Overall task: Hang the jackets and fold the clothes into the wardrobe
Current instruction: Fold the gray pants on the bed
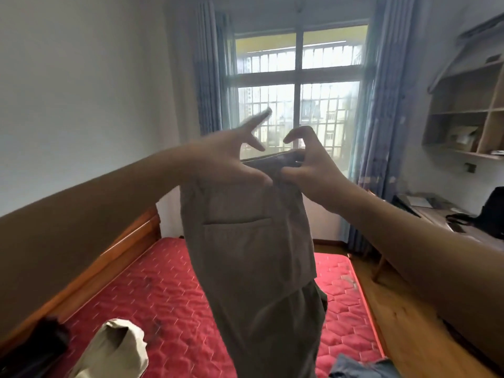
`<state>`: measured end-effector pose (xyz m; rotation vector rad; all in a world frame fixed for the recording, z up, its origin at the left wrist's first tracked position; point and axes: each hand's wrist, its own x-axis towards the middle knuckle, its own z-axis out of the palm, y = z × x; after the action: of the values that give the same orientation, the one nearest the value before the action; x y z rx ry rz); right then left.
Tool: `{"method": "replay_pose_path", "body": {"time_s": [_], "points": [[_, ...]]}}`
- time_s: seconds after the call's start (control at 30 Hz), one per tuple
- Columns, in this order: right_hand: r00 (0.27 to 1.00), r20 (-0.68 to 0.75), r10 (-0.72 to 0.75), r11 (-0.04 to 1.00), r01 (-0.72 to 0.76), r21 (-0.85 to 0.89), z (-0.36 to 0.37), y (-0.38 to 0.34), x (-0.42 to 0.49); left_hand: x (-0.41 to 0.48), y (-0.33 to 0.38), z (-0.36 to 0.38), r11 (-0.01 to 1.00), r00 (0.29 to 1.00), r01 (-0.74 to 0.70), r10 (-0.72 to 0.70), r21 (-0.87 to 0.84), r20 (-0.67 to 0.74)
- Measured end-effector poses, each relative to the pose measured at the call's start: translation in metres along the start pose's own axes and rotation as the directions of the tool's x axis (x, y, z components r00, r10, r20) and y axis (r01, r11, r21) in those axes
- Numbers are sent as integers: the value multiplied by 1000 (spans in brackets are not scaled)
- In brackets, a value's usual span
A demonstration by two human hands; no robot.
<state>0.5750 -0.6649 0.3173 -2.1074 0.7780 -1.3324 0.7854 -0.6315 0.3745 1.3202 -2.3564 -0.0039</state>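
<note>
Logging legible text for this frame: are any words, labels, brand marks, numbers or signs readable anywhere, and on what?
No text can be read in this frame.
Trousers, held up: no label or print shows on the visible side.
Brown box on the wall shelf: any marking is too blurred to read.
Flat items on the desk: too small and blurred to read.

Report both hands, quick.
Left hand: pinches the trousers at the waistband, two fingers splayed.
Right hand: pinches the same waistband.
</note>
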Motion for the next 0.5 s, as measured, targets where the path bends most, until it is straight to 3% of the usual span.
{"method": "replay_pose_path", "body": {"time_s": [0.07,0.17,0.27,0.33,0.37,0.43,0.5], "points": [[1000,-18,-1,999,2,38,-2,-1,-6,12,4,17,997,995,17,-23,69,100],[994,33,104,994,-105,29,-18,18,-27,13,-3,27,999,997,-1,-2,46,72],[911,204,359,910,-294,-292,-33,80,-77,4,0,24,999,1000,-3,3,47,2],[849,155,505,803,-396,-445,-43,128,-118,0,1,20,998,1000,4,-3,61,-25],[816,103,569,768,-482,-423,-47,147,-137,-2,1,18,998,999,4,-1,62,-38],[700,59,712,698,-695,-172,-43,171,-166,-6,2,15,999,998,22,-19,34,-65],[611,152,777,606,-791,78,-25,182,-181,-7,6,15,999,996,28,-25,33,-80]]}}
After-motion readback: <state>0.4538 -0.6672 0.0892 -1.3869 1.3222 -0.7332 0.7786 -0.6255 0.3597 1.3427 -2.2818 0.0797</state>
